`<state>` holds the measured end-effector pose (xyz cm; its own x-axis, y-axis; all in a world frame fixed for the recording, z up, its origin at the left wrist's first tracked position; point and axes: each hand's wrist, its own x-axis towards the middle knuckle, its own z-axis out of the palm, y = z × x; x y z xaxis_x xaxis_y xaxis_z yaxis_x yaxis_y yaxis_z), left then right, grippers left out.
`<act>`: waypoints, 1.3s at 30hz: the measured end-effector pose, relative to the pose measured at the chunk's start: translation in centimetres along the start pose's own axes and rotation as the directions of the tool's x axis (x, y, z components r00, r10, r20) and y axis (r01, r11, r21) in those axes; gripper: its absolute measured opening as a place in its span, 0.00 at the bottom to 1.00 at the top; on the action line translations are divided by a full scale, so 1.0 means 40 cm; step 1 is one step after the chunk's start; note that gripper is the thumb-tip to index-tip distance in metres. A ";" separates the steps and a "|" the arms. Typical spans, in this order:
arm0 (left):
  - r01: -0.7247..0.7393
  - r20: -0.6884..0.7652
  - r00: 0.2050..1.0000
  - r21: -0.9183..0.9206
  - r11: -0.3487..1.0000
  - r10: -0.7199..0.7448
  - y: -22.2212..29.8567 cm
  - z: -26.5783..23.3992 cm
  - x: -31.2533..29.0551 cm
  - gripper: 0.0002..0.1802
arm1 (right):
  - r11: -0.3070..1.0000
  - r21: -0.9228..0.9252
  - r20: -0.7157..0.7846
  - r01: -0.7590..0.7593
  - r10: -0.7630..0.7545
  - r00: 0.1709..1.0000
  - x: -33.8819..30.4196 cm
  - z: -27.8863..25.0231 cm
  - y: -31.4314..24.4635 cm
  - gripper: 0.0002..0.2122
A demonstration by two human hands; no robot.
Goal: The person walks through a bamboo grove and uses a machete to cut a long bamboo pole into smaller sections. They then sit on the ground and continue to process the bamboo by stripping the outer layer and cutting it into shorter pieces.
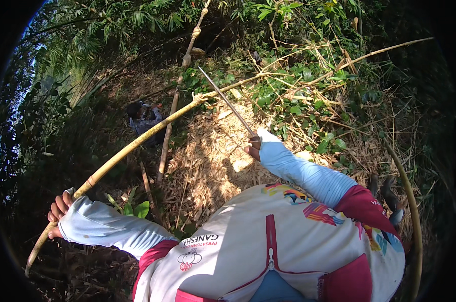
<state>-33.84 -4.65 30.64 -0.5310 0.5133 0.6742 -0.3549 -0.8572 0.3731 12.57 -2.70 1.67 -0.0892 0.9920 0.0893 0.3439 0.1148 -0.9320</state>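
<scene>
My left hand (61, 209) is wrapped round the lower part of a yellowish bamboo stalk (137, 142). The stalk bends up and to the right across the view, with thin side twigs toward its far end. In my right hand (253, 148) is a machete (229, 103), gripped by its handle, most of which is hidden in the fist. Its long, narrow blade points up and to the left. In this view the tip overlaps the area just above the stalk; whether they touch, I cannot tell. Light blue sleeves cover both forearms and part of each hand.
A person in a checked shirt (146, 120) is low among the plants beyond the stalk. Another thin pole (173, 100) rises behind it. Dry leaves (213, 151) cover the ground. Leafy shrubs (308, 85) and cut stems lie right; a curved stalk (409, 201) stands near my right side.
</scene>
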 end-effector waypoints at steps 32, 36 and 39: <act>0.227 0.503 0.857 -0.167 0.960 -0.115 -0.053 0.407 -0.016 0.24 | 0.513 0.070 -0.507 0.856 -0.721 0.473 0.100 -0.259 -0.683 0.10; 0.382 0.671 0.730 -0.243 0.892 -0.130 -0.113 0.494 -0.023 0.27 | 0.846 -0.514 -0.183 -0.139 0.050 0.982 0.058 -0.149 -0.232 0.09; 0.423 0.760 0.649 -0.331 0.844 -0.027 -0.115 0.514 0.016 0.34 | 0.905 -0.415 -0.309 0.090 -0.234 0.922 0.076 -0.149 -0.175 0.11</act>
<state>-16.71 -1.21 42.46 0.2500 0.3246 0.9122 -0.7786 -0.4926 0.3886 15.46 -0.17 10.55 0.1260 0.9040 0.4086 0.6915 0.2153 -0.6895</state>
